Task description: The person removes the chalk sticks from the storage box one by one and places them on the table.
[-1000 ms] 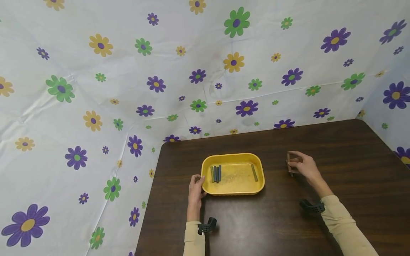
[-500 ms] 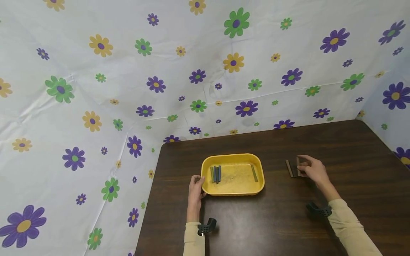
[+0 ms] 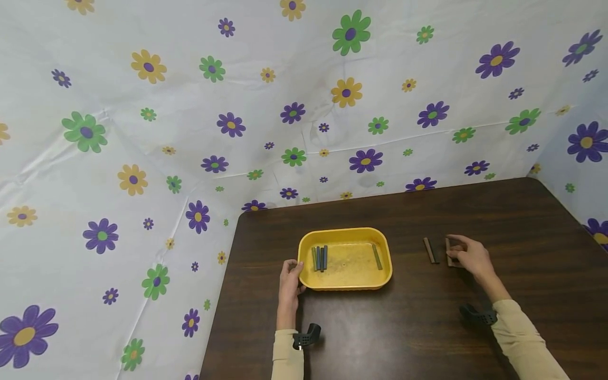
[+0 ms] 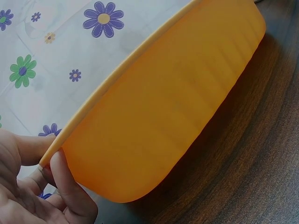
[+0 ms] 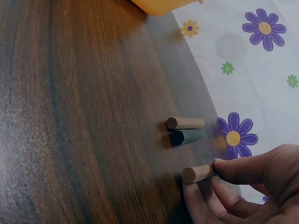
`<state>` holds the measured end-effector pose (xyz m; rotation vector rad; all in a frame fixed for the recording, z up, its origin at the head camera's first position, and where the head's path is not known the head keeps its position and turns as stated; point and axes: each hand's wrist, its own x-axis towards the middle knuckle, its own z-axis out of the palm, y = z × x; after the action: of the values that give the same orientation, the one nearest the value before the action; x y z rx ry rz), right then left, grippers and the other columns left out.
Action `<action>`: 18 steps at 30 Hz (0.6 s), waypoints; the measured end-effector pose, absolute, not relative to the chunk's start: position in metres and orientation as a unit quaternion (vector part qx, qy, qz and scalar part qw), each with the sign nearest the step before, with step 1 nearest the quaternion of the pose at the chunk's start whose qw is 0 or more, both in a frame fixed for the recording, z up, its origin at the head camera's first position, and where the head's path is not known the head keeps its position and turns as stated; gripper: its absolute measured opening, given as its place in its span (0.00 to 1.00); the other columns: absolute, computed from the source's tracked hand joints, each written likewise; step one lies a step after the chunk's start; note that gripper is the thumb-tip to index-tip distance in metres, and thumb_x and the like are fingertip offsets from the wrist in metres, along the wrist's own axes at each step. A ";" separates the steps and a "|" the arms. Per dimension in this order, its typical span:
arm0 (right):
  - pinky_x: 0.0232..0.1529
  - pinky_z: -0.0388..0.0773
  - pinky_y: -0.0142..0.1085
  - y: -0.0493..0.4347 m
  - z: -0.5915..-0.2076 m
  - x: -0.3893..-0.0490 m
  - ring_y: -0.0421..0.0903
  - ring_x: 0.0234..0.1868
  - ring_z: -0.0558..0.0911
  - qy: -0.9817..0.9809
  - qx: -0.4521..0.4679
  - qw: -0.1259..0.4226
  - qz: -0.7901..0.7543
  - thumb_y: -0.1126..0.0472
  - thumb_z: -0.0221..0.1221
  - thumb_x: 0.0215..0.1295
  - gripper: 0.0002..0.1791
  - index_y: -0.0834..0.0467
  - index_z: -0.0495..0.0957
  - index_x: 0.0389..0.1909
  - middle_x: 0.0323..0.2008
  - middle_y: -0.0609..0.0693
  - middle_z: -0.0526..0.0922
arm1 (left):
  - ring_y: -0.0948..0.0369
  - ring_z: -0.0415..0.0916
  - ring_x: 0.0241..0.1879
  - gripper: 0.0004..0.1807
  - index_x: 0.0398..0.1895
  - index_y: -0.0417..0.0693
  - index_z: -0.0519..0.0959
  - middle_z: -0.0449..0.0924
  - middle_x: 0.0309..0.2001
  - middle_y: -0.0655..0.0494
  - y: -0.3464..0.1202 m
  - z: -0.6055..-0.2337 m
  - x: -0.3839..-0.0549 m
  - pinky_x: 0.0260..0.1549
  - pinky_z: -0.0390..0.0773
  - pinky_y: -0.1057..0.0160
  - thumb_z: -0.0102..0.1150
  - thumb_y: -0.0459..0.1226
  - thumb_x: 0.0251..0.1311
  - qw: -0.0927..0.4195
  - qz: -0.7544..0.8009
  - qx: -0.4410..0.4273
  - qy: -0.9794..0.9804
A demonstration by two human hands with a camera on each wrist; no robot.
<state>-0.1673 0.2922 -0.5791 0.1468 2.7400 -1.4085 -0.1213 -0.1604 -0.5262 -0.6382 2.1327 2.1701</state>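
Yellow tray (image 3: 344, 263) sits left of centre on the dark wood-grain surface (image 3: 370, 332), long sides running left to right. Left hand (image 3: 288, 282) is at the tray's left end; grip holding the rim, pinched between thumb and fingers, as the left wrist view confirms. Inside the tray, four sticks stand in a row against the left side, lying roughly parallel and running near to far: from left, an olive stick (image 3: 314, 259), a grey-blue stick (image 3: 319, 257), a dark green stick (image 3: 322, 262) and a blue stick (image 3: 325, 256). One green stick (image 3: 377, 256) lies apart at the right side of the tray, slightly slanted. Right hand (image 3: 472, 258) is on the right part of the surface, well apart from the tray; grip narrow, holding a light brown stick (image 5: 198, 173) between thumb and fingers. Whether that stick touches the surface cannot be told. Just left of it, between the right hand and the tray, a tan stick (image 5: 187, 123) and a blackish stick (image 5: 188, 136) lie side by side on the surface, tan one on the left. White flower-printed sheet (image 3: 328, 126) hangs beyond the far edge.
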 end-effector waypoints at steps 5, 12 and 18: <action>0.41 0.83 0.55 0.291 -0.582 -0.168 0.70 0.47 0.82 0.893 0.042 0.027 -0.446 0.70 0.60 0.72 0.29 0.74 0.65 0.70 0.49 0.76 0.81 | 0.56 0.72 0.29 0.10 0.51 0.39 0.69 0.77 0.41 0.40 -0.160 -0.526 -0.122 0.24 0.73 0.66 0.54 0.36 0.76 0.014 0.696 -0.206 0.688; 0.41 0.80 0.57 0.287 -0.587 -0.173 0.68 0.44 0.83 0.901 0.033 0.010 -0.432 0.68 0.63 0.70 0.29 0.75 0.68 0.67 0.45 0.71 0.85 | 0.56 0.72 0.30 0.10 0.51 0.39 0.69 0.77 0.42 0.39 -0.158 -0.529 -0.123 0.24 0.72 0.66 0.53 0.37 0.77 0.005 0.693 -0.209 0.690; 0.44 0.77 0.61 0.281 -0.590 -0.175 0.69 0.44 0.83 0.907 0.028 -0.009 -0.421 0.68 0.63 0.69 0.27 0.75 0.70 0.65 0.44 0.70 0.86 | 0.57 0.72 0.29 0.10 0.51 0.41 0.69 0.77 0.42 0.39 -0.159 -0.535 -0.125 0.23 0.71 0.68 0.54 0.37 0.77 0.004 0.693 -0.216 0.688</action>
<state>-0.1748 0.2812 -0.5903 0.0870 2.8655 -1.3295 -0.1245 -0.1591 -0.5350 -0.6765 2.1576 2.1707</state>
